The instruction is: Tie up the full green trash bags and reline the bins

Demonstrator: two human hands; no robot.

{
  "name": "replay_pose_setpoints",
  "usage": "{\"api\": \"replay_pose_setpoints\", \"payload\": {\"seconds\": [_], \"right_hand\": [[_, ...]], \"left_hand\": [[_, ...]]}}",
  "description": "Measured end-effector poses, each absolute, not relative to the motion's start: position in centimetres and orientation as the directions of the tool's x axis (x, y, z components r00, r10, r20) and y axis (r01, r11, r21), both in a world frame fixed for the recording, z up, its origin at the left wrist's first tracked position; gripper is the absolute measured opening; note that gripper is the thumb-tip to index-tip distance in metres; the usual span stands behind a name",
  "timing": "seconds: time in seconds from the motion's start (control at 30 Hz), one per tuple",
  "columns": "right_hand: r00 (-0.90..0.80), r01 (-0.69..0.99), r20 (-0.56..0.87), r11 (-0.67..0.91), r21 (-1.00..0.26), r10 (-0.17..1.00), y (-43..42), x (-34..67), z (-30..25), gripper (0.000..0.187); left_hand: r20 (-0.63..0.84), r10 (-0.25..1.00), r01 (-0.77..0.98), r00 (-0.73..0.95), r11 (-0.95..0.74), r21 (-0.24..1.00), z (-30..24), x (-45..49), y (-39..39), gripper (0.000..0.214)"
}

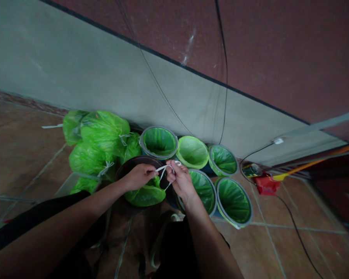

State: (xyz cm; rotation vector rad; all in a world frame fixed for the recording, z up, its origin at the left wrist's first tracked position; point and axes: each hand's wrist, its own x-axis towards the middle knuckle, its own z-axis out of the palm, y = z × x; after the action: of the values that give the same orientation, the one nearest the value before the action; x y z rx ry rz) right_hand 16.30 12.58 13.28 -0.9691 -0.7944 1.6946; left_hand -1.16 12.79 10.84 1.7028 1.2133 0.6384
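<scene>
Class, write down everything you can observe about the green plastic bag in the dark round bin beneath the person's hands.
The green plastic bag is bright, thin and glossy-looking, bunched in soft folds. It sits in a dark round bin and bulges up at the near side. White ties appear to rise from its gathered top and are held between the left hand and the right hand. Whether anything is inside the bag cannot be seen.

Tiled floor (pixel 250 248), black cable (pixel 296 236) (slack), orange pole (pixel 308 164)
</scene>
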Motion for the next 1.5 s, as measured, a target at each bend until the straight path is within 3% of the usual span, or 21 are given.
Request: {"api": "replay_pose_setpoints", "payload": {"seconds": [0.13,0.23,0.33,0.4,0.47,0.6,0.67,0.8,0.9,1.03,1.2,1.33,1.5], "right_hand": [[-0.019,-0.231,-0.213,-0.212,-0.950,0.977,13.3,17.6,12.9,0.033],[0.132,0.206,-0.153,-0.178,-0.962,0.979,13.9,19.5,12.4,0.029],[0.082,0.685,-0.106,-0.134,-0.717,0.991,13.6,21.3,12.0,0.026],[-0.039,0.835,-0.179,-0.066,-0.546,0.983,13.0,22.1,11.8,0.026],[-0.166,0.890,-0.307,0.009,-0.456,0.937,12.1,22.4,11.6,0.023],[-0.312,0.917,-0.591,0.073,-0.393,0.744,10.8,21.8,10.9,0.028],[-0.380,0.878,-0.607,0.065,-0.475,0.698,10.6,21.4,10.5,0.032],[-0.485,0.608,-0.421,-0.051,-0.792,0.767,10.9,20.7,10.2,0.037],[-0.551,0.406,-0.315,-0.082,-0.910,0.773,11.1,20.0,10.5,0.044],[-0.573,0.357,-0.227,-0.010,-0.934,0.788,11.3,19.1,10.9,0.050],[-0.331,0.628,-0.080,0.156,-0.762,0.940,11.5,18.6,11.3,0.038],[-0.371,0.445,0.050,0.225,-0.867,0.927,11.4,18.1,11.4,0.042],[-0.456,0.228,-0.060,0.051,-0.972,0.888,11.5,17.0,11.8,0.043]], "left_hand": [[-0.179,0.952,0.323,0.250,0.092,0.942,10.4,-1.2,13.1,0.030],[-0.205,0.977,0.209,0.066,0.187,0.960,10.2,-1.3,13.3,0.026],[-0.229,0.973,0.097,-0.040,0.232,0.968,10.2,-1.5,13.5,0.023],[-0.253,0.966,0.048,-0.059,0.256,0.965,10.2,-1.5,13.6,0.023],[-0.267,0.961,0.017,-0.065,0.269,0.963,10.2,-1.5,13.7,0.022],[-0.267,0.960,0.006,-0.084,0.269,0.963,10.1,-1.5,13.8,0.020],[-0.259,0.963,0.020,-0.081,0.261,0.965,10.0,-1.4,13.8,0.020],[-0.251,0.966,0.027,-0.058,0.253,0.967,9.8,-1.4,13.7,0.020],[-0.266,0.962,0.029,-0.060,0.268,0.963,9.8,-1.3,13.5,0.022],[-0.278,0.959,0.027,-0.057,0.279,0.960,9.9,-1.2,13.4,0.024],[-0.282,0.959,0.039,-0.037,0.283,0.958,9.8,-1.1,13.3,0.025],[-0.279,0.960,0.078,-0.016,0.279,0.957,9.7,-1.2,13.1,0.027],[-0.316,0.945,0.191,0.079,0.297,0.935,9.8,-1.1,12.8,0.029]]}}
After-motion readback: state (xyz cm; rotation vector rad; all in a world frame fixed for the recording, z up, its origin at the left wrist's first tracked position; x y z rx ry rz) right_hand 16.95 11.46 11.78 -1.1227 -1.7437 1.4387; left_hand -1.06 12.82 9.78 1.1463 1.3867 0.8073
